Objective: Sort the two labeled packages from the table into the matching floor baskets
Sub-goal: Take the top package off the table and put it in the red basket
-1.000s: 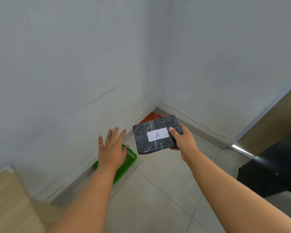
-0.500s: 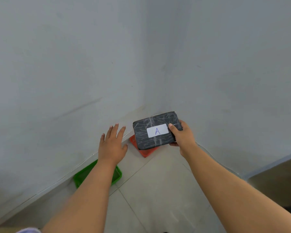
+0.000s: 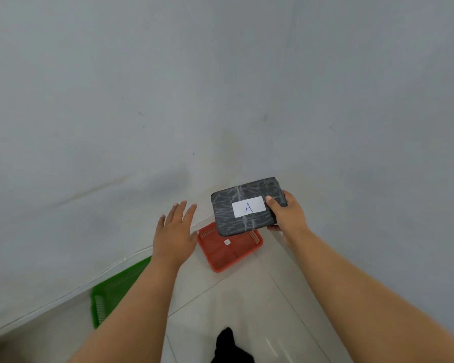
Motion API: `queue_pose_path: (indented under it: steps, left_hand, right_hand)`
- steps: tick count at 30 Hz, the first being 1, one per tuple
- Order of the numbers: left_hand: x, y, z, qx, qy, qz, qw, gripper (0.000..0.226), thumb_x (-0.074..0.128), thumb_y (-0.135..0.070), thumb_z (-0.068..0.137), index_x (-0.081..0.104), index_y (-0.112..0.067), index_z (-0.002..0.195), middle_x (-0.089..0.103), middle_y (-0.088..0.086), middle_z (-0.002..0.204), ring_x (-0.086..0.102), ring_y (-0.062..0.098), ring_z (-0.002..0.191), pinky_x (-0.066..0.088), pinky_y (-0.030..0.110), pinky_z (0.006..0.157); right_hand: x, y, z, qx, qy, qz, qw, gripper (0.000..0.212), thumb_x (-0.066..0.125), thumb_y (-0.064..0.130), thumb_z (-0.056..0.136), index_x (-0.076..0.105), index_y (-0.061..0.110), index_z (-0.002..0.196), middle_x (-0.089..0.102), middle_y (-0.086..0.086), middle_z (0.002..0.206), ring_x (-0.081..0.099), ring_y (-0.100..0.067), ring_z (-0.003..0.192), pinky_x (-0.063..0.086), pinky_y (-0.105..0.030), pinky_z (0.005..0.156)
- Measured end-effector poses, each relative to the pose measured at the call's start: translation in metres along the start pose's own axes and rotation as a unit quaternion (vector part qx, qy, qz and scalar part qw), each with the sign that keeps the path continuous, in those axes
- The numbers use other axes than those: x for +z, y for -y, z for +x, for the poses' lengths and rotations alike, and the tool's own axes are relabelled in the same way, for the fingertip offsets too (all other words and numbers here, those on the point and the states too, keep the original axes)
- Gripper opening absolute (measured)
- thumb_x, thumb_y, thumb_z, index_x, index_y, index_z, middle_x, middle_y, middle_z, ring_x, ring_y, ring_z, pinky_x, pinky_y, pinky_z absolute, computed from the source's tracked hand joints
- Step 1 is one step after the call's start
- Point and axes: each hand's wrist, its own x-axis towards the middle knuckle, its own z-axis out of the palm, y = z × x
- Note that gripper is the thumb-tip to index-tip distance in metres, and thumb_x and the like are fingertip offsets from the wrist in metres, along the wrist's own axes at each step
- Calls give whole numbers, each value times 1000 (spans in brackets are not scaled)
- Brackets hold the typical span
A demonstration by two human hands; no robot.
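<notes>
My right hand grips a black taped package by its right end; a white label on top reads "A". It hangs in the air above the far edge of a red floor basket that sits in the room corner with a small white tag inside. My left hand is open, fingers spread, palm down, just left of the red basket and holding nothing. A green floor basket stands along the left wall, partly hidden by my left forearm. The second package is out of view.
Two pale grey walls meet in the corner behind the red basket. The floor is light tile. A black foot or shoe shows at the bottom edge between my arms.
The view has closed in on the corner. Both baskets now lie nearer and lower in view, and the package has come over the red basket. The left hand stays open.
</notes>
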Motion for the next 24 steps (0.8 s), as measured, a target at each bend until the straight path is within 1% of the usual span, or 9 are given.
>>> queue_pose_path:
  steps: [5, 9, 13, 18, 19, 21, 22, 24]
  left_hand:
    - [1, -31, 50, -34, -9, -1, 999, 66, 47, -32, 92, 16, -26, 150, 15, 4, 161, 12, 24, 149, 15, 48, 120]
    - [5, -52, 79, -62, 3, 45, 997, 67, 45, -33, 93, 10, -29, 150, 13, 1, 161, 9, 21, 149, 7, 48, 120]
    - [19, -69, 101, -112, 3, 64, 992, 67, 42, -35, 94, 7, -29, 150, 9, 1, 162, 6, 19, 150, 3, 48, 120]
    - [50, -79, 124, -151, 0, 45, 988, 68, 43, -35, 93, 7, -30, 150, 11, 0, 162, 7, 19, 150, 2, 48, 120]
    - [58, -78, 129, -153, -2, 40, 987, 68, 44, -35, 93, 8, -30, 150, 11, 0, 162, 7, 19, 150, 2, 49, 120]
    - [75, -75, 138, -159, -1, 38, 987, 67, 44, -35, 93, 9, -29, 150, 11, 0, 162, 7, 20, 149, 3, 49, 120]
    - [84, -73, 142, -164, 4, 36, 986, 67, 43, -35, 93, 8, -29, 151, 11, 0, 162, 7, 19, 149, 3, 49, 120]
    - [107, -65, 151, -177, 15, 29, 984, 67, 42, -36, 94, 7, -30, 150, 10, 0, 162, 6, 19, 150, 3, 49, 120]
  right_hand:
    - [-10, 16, 69, 4, 48, 5, 999, 38, 66, 34, 85, 57, 25, 121, 71, -6, 112, 69, -26, 100, 55, -55, 89]
    - [-17, 22, 121, 10, 98, 0, 995, 39, 66, 35, 85, 56, 25, 122, 70, -5, 115, 68, -25, 101, 55, -54, 90]
    - [-19, 18, 171, 29, 138, 15, 990, 41, 65, 33, 88, 55, 20, 125, 69, -6, 116, 68, -26, 102, 56, -53, 89]
    - [-16, -9, 217, 41, 149, -25, 988, 48, 67, 44, 80, 56, 26, 123, 70, -3, 114, 67, -25, 102, 55, -54, 89]
    - [-13, -16, 224, 47, 152, -26, 987, 46, 67, 41, 82, 56, 26, 124, 69, -4, 114, 67, -26, 102, 56, -52, 87]
    - [-6, -30, 236, 62, 158, -22, 985, 44, 65, 34, 87, 54, 21, 128, 68, -7, 116, 67, -27, 101, 60, -44, 74]
    - [-2, -38, 241, 67, 164, -23, 984, 45, 64, 31, 89, 53, 19, 130, 67, -8, 117, 67, -27, 100, 59, -37, 66]
    - [9, -59, 253, 66, 173, -31, 982, 44, 63, 28, 90, 52, 16, 131, 66, -9, 118, 66, -25, 97, 55, -28, 56]
